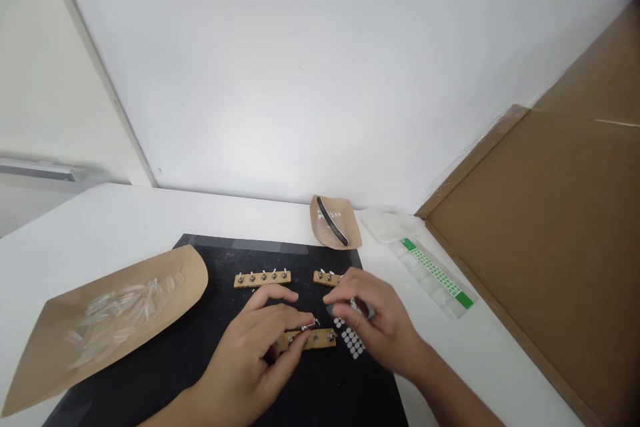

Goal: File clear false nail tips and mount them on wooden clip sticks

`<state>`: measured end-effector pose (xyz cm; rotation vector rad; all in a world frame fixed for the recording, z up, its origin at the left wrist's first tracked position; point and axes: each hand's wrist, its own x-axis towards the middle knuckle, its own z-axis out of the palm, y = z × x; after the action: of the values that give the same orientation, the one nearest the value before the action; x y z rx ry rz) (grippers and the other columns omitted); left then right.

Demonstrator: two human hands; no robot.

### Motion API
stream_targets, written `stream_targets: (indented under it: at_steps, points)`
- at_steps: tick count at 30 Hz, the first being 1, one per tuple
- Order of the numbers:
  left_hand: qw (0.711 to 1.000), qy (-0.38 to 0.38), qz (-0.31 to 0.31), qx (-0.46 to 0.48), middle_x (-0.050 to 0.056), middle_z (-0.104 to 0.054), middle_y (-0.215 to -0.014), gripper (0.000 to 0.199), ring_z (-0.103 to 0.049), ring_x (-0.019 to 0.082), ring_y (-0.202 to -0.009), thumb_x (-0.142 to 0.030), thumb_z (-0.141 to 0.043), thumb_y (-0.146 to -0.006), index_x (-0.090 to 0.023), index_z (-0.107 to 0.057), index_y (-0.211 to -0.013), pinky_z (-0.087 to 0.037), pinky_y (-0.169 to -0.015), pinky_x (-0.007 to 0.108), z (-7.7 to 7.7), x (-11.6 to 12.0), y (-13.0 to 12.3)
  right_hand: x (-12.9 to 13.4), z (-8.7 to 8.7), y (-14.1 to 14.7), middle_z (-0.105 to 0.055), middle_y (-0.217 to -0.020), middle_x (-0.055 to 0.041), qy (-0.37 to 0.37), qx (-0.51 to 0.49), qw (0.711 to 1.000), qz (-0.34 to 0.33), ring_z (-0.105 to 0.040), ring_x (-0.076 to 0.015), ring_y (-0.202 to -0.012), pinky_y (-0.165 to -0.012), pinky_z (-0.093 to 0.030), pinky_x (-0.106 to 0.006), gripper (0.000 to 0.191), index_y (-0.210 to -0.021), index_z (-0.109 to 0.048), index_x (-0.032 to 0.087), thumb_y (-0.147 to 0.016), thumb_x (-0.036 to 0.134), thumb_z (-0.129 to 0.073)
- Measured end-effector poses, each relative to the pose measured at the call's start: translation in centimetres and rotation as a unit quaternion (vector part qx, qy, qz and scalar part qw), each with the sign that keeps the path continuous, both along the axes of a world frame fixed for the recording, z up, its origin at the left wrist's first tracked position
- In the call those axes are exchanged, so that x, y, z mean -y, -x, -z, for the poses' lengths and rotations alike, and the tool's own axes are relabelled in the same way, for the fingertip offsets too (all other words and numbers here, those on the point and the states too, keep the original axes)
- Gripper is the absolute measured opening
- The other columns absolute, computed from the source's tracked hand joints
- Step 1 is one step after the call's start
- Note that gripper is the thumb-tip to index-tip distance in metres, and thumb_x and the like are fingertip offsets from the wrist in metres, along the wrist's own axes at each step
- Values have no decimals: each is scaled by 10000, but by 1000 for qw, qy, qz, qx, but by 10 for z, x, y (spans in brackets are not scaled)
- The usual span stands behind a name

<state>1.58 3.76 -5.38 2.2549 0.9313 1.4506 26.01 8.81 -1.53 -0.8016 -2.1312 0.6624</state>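
My left hand (265, 347) is closed in a pinch on a small metal clip, just above the front wooden strip (323, 339), which bears a few metal clips. To its right, my right hand (375, 320) has its fingers curled together around a small shiny object that I cannot make out. Under and beside the right fingers lies a sheet of white round stickers (354, 343). Behind the hands, one wooden strip (263, 279) carries several upright metal clips with pale tips. A second strip (325, 277) is partly hidden by my right hand.
A black mat (200, 320) covers the work area. At left, a brown paper tray (185, 267) holds several clear pieces. Another brown tray (354, 230) at the back holds a black curved file (332, 221). A green-and-white strip (437, 271) lies right, beside a cardboard wall (550, 233).
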Motion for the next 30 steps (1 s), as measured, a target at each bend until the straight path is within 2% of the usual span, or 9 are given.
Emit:
stream_targets:
  at_steps: [2,4,9,14,17,21,24,27,30]
  points:
    - [999,37,9,12,90,-815,-971,285,-735,256,-1111,-69,-645,-986,-207,-748,-1213,-630,-558,179,1,0,0,14,4,6,-739,-930,-35,11,-26,999,-35,-701,-193,-852,-785,-559,-312,193,-1174,-781,271,-1033,393,-731]
    - [997,73,25,16,83,-816,-965,289,-735,245,-1097,-82,-636,-998,-230,-760,-1213,-579,-492,134,2,-1,0,20,7,11,-744,-985,-43,22,-22,998,-60,-706,-197,-894,-808,-566,-316,267,-1251,-763,282,-1001,374,-783]
    - [994,86,62,29,51,-785,-868,281,-729,237,-1072,-97,-657,-1008,-243,-744,-1231,-654,-645,215,3,0,-1,20,14,14,-760,-911,-14,57,-58,995,-49,-692,-165,-779,-673,-533,-272,246,-1246,-756,292,-1003,316,-784]
    - [994,63,88,12,-17,-729,-773,216,-685,155,-725,-62,-663,-1002,-222,-719,-1135,-616,-1017,447,1,0,-3,20,21,14,-768,-868,-22,114,-91,988,-44,-673,-165,-729,-660,-516,-283,116,-1077,-814,262,-998,342,-786]
    - [996,31,81,-2,-8,-728,-783,212,-667,152,-708,-45,-655,-998,-200,-698,-1136,-612,-998,426,-5,-1,-3,20,21,14,-755,-885,-24,107,-83,990,-38,-678,-167,-748,-683,-528,-288,105,-1097,-800,256,-1014,309,-761]
    - [996,-26,55,-60,65,-775,-958,260,-698,202,-850,-64,-702,-966,-181,-692,-1198,-599,-1003,453,-11,-1,0,18,17,7,-757,-971,-46,27,-19,999,-43,-702,-185,-857,-754,-567,-299,133,-1156,-767,258,-1027,245,-737]
    - [993,-28,15,-112,103,-769,-1022,330,-684,274,-983,-177,-761,-948,-183,-684,-1269,-610,-987,493,-9,-1,5,15,13,-1,-764,-1060,-64,-22,42,998,-43,-714,-207,-961,-848,-588,-331,166,-1207,-738,266,-1046,237,-711]
    - [990,-32,-15,-139,135,-764,-1068,481,-661,319,-1053,-249,-797,-927,-143,-630,-1366,-626,-946,502,-5,-1,9,13,10,-6,-762,-1053,-56,-40,82,995,-41,-712,-203,-938,-821,-582,-325,137,-1191,-722,260,-1062,235,-683]
    - [985,-22,-17,-169,125,-759,-1062,490,-642,330,-1064,-274,-841,-888,-149,-652,-1323,-618,-937,501,-4,-1,11,12,10,-7,-759,-1062,-56,-53,121,990,-40,-708,-204,-939,-801,-571,-321,142,-1202,-713,251,-1074,233,-656]
